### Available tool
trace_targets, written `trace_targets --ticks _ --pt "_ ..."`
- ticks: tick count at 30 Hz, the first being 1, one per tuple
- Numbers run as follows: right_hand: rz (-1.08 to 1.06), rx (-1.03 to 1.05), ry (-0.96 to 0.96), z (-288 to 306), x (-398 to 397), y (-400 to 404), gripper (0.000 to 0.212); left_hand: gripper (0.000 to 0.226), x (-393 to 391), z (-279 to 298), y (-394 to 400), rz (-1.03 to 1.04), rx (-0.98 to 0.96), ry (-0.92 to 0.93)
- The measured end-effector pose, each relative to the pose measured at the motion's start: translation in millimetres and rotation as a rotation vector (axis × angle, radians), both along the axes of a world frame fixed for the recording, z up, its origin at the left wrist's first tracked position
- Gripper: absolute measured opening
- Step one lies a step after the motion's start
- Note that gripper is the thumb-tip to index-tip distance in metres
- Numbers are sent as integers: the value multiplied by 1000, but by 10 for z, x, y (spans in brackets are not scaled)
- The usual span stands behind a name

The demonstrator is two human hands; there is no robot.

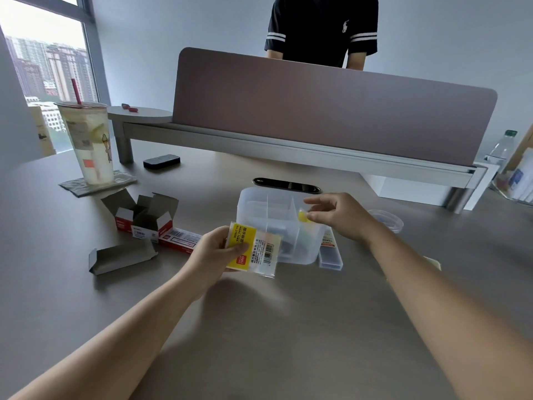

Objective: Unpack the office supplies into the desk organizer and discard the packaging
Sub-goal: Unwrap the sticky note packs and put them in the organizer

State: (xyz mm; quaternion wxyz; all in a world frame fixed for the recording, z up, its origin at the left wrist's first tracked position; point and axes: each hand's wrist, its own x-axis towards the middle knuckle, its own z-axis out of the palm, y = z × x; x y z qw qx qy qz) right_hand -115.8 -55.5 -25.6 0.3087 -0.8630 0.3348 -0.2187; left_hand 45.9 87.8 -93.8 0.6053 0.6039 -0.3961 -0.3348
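Right hand [343, 217] pinches yellow index tabs [302, 217] over the desk organizer [277, 226]; lower them into 1 compartment before releasing, while left hand [215, 249] grips the packet [253, 248].

Lighting: soft daylight from window [49, 67] at 10 o'clock; faint shadows on counter [259, 327]. Edges bowed, slight blur.

Organizer [300, 249]: frosted translucent plastic. Index-tab packet [253, 249]: glossy clear film, printed yellow paper insert. Opened boxes [144, 217]: matt grey cardboard. Desk [259, 327]: smooth matt laminate.
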Motion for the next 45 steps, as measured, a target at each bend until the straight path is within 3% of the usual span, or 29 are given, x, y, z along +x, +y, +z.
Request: trace_targets --ticks 6,9,15,20,22,24,27,32,36,39,42,45 --pt "-56 -309 -67 -122 -124 333 37 12 -26 64 124 70 20 -7" --pt "-19 -380 -89 -332 -219 585 35 24 39 72 267 223 49 -110" --pt "96 -251 176 -835 -209 913 55 41 228 -132 619 509 256 -567" --pt "69 -290 238 -885 -194 940 40 51 243 -126 741 624 401 -972" --pt "75 -309 252 -885 -188 948 39 52 163 -97 782 511 350 -1046" --pt "82 -317 258 -886 -187 953 38 56 75 -119 807 272 364 -1128" --pt "87 -320 261 -874 -196 958 39 74 55 -189 811 14 610 -1185" --pt "92 -290 267 -877 -228 961 40 90 243 -185 762 89 793 -1113" --pt "64 -268 280 -869 -308 929 43 94 215 -155 768 172 710 -1153" --pt "31 -269 296 -861 -447 892 45 90 90 -108 775 190 520 -1265" --pt "-51 -282 301 -843 -668 789 46 77 -192 -47 670 15 367 -1241" --pt "-198 -305 308 -820 -926 575 48 82 -523 -53 459 -187 374 -1205"
